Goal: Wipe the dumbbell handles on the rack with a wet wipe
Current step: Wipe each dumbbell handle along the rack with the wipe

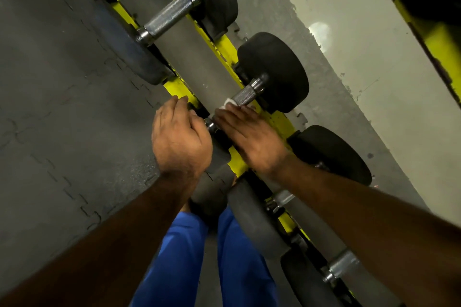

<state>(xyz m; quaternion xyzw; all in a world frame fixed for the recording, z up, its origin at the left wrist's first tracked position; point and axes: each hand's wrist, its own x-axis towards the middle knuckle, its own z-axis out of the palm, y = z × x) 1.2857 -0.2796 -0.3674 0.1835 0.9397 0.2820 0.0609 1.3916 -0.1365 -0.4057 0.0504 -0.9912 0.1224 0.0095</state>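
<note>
A yellow rack (225, 50) runs diagonally and carries black dumbbells with knurled steel handles. My right hand (245, 136) wraps a white wet wipe (228, 102) around the handle (245, 95) of the middle dumbbell, whose far black head (275, 71) is in full sight. My left hand (180, 136) curls over the near head of that same dumbbell and covers it. Farther up the rack lies another dumbbell with a bare handle (169, 15). Two more handles (343, 263) show under my right forearm.
Dark rubber floor tiles (62, 107) lie to the left of the rack. A pale wall with chipped paint (361, 57) stands behind it. My legs in blue trousers (179, 257) are below, close to the rack's near dumbbell heads.
</note>
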